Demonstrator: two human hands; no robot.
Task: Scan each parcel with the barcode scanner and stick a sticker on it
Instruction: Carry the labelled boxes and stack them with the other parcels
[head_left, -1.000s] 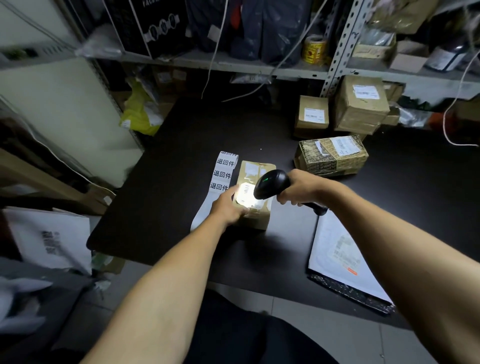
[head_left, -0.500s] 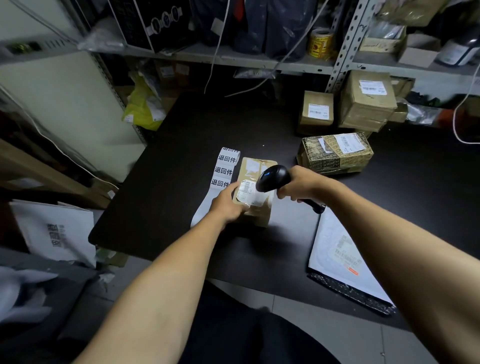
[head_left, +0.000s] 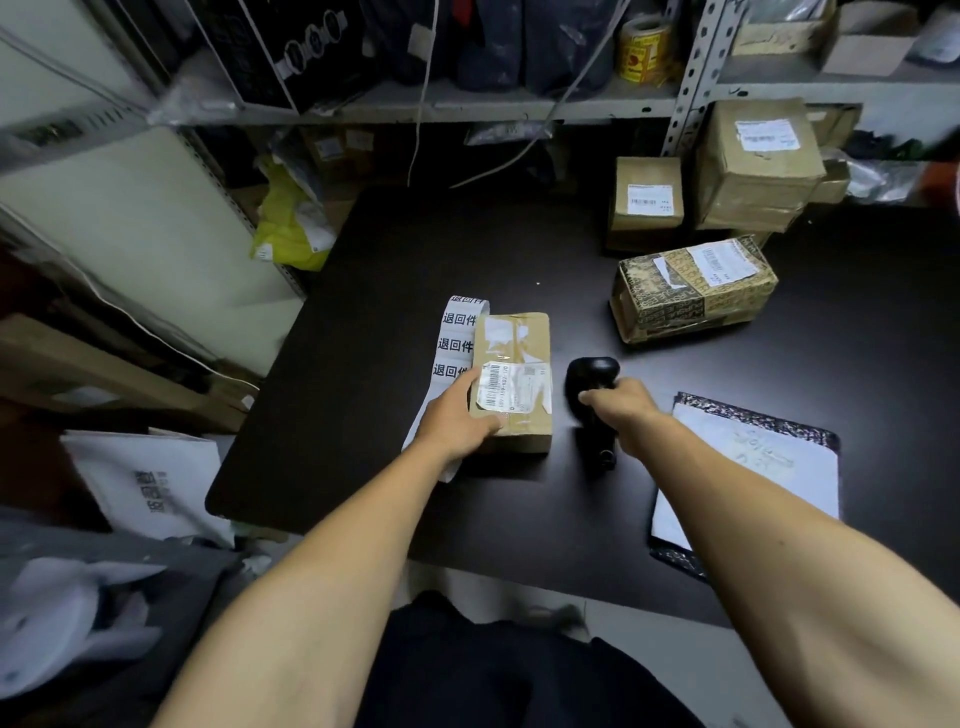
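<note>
On the black table (head_left: 363, 364) the brown parcel (head_left: 514, 379) lies between my hands, its sticker strip (head_left: 457, 343) just left. My left hand (head_left: 457, 415) grips its near left corner; my right hand (head_left: 623, 410) is curled round the barcode scanner (head_left: 592, 379), now lowered beside the parcel instead of above its label.

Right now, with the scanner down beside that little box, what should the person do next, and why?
Probably let go of the scanner and peel a sticker from the strip. The right hand holds the scanner low on the table, aimed away from the small parcel. The left hand holds that parcel, which shows no such sticker.
</note>
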